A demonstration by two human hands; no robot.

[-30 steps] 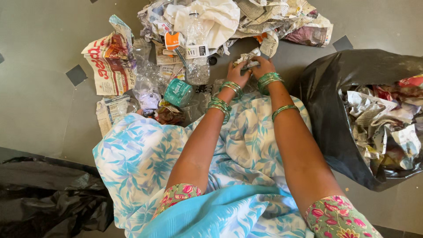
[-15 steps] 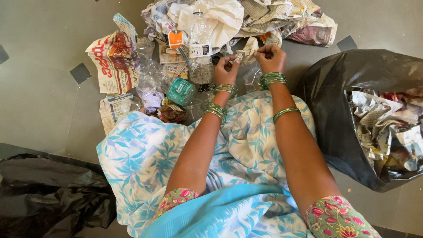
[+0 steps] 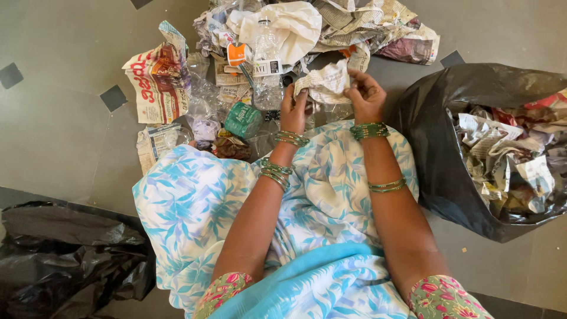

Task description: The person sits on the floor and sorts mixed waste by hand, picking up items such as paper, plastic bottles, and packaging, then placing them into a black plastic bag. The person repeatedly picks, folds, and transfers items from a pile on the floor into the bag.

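Both my hands hold one crumpled piece of newspaper (image 3: 328,84) above my lap. My left hand (image 3: 293,109) pinches its left edge, and my right hand (image 3: 366,94) grips its right edge. The sheet is partly spread out between them. Green bangles ring both wrists and forearms. Just beyond the paper lies a heap of crumpled newspaper (image 3: 354,23), a white plastic sheet (image 3: 289,26) and a clear plastic bottle (image 3: 267,56) on the grey floor.
An open black bin bag (image 3: 449,118) at my right holds crumpled newspaper. A green crushed cup (image 3: 242,120), clear plastic wrap and a folded red-printed newspaper (image 3: 156,82) lie at the left. Another black bag (image 3: 65,260) lies at the lower left.
My hands have lifted the small paper wad off the floor and pulled it apart, so it now spreads wider between them. My hands have drawn closer to my lap.
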